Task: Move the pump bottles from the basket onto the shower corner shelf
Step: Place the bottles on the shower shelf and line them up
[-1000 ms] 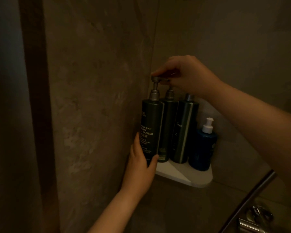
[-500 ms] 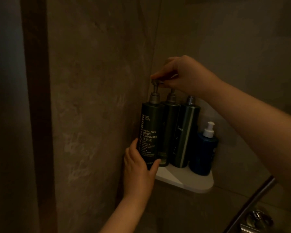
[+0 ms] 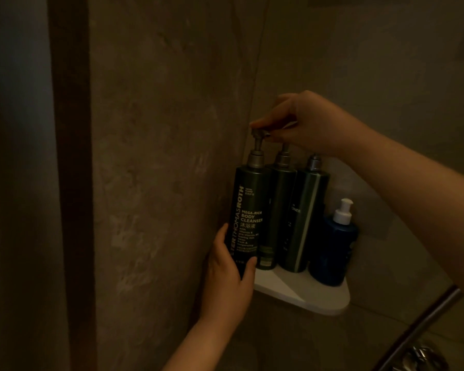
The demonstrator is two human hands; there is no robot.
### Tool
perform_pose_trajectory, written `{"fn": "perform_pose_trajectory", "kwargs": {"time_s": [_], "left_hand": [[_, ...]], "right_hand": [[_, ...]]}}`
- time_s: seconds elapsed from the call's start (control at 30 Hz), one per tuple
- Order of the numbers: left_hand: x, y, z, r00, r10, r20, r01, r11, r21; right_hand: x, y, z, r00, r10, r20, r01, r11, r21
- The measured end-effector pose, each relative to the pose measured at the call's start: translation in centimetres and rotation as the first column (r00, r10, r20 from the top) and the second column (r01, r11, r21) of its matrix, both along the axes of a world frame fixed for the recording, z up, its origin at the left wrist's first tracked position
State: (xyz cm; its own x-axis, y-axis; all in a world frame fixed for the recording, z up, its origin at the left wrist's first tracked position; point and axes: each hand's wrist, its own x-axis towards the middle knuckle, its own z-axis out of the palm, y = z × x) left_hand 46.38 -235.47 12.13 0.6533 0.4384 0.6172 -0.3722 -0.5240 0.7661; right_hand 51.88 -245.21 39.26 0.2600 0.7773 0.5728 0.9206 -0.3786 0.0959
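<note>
Across the last second we see the body-cleanser bottle (image 3: 248, 218) turn until its label faces us squarely, at the left end of the corner shelf (image 3: 306, 295), touching the next dark bottle (image 3: 280, 210). Our left hand (image 3: 225, 279) curls round its base, and our right hand (image 3: 314, 124) pinches the pump head (image 3: 259, 133). We judge placement nearly done, with only alignment left.
</note>
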Motion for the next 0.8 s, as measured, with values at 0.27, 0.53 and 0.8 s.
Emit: {"fn": "perform_pose_trajectory", "kwargs": {"time_s": [0.27, 0.53, 0.8], "left_hand": [[0.4, -0.8, 0.2, 0.964, 0.263, 0.047, -0.266, 0.961, 0.079], [0.5, -1.2, 0.5, 0.912, 0.409, 0.046, -0.410, 0.895, 0.176], [0.1, -0.8, 0.7, 0.956, 0.292, -0.002, -0.289, 0.947, 0.142]], "right_hand": [[-0.3, 0.1, -0.4, 1.000, -0.004, -0.025, 0.004, 0.999, 0.033], [-0.4, 0.3, -0.7, 0.999, -0.025, -0.024, 0.026, 0.998, 0.058], [-0.1, 0.5, -0.9, 0.998, -0.027, -0.059, 0.033, 0.995, 0.097]]}}
